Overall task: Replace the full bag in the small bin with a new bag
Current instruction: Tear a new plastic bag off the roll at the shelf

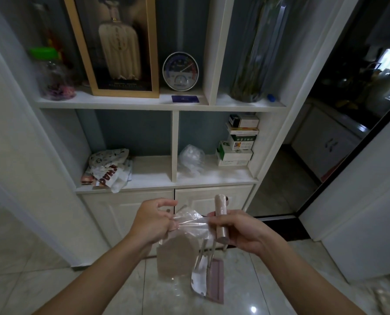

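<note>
In the head view, a roll of bags [221,218] is gripped upright in the right hand [237,230], near the middle of the scene. A clear new bag [190,221] is stretched from the roll to the left hand [154,220], where it is pinched between closed fingers. More film hangs below the hands over the tiled floor [246,280]. A white shelf unit [173,142] is seen beyond.

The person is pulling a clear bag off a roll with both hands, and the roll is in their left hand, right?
Not quite. The head view shows the roll of bags in the right hand. The left hand pinches the end of the clear bag stretched between them. Both hands are pulling it, as you said.
</note>
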`<state>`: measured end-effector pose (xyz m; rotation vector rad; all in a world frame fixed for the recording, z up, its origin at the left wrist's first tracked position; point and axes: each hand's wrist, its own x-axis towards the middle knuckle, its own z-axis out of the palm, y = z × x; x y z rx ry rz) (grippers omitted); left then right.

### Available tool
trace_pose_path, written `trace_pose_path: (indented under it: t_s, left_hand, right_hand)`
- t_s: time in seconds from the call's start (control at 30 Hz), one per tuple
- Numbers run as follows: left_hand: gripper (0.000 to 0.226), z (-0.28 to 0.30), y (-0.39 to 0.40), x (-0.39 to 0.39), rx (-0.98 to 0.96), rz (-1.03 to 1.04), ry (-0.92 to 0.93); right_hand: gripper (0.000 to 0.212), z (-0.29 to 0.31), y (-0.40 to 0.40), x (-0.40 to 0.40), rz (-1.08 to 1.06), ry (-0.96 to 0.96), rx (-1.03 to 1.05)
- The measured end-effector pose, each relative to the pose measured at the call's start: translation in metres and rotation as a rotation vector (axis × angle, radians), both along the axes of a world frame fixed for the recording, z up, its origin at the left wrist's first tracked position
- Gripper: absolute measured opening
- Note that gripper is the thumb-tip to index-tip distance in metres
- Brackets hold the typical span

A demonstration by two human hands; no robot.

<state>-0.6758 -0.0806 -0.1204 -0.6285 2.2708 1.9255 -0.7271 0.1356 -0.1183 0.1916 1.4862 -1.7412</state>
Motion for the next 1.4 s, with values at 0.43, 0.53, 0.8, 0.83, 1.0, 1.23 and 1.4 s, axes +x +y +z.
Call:
trace_pose_path:
  t_s: [0.43,0.53,0.8,0.83,1.0,1.23,1.4]
  left_hand:
    - [0.062,0.006,0.017,-0.002,-0.098,-0.37,0.049]
    - [0.039,0.008,0.027,-0.008,0.045,-0.513,0.015]
    - [0.017,-0.005,0.025,-0.014,0.09,-0.584,0.064]
    - [0.019,-0.006,0.025,-0.014,0.087,-0.597,0.065]
    - [0.022,-0.007,0.026,-0.014,0.112,-0.602,0.046]
    - [0.019,-0.007,0.028,-0.012,0.051,-0.566,0.055]
    - [0.022,-0.014,0.036,-0.009,-0.166,-0.431,0.097]
  right_hand:
    - [0.007,0.01,-0.004,0.001,0.137,0.178,-0.011]
    - [0.009,0.011,-0.004,-0.001,0.124,0.207,-0.019]
    - [0.02,0.009,0.008,-0.004,0.055,0.238,0.132]
    - [0.024,0.009,0.009,-0.004,0.063,0.243,0.161]
    - [0.005,0.008,0.008,-0.003,0.057,0.289,0.233]
    - [0.004,0.005,0.003,-0.002,0.015,0.315,0.285]
    - [0.014,-0.005,-0.006,-0.001,-0.137,0.267,0.318]
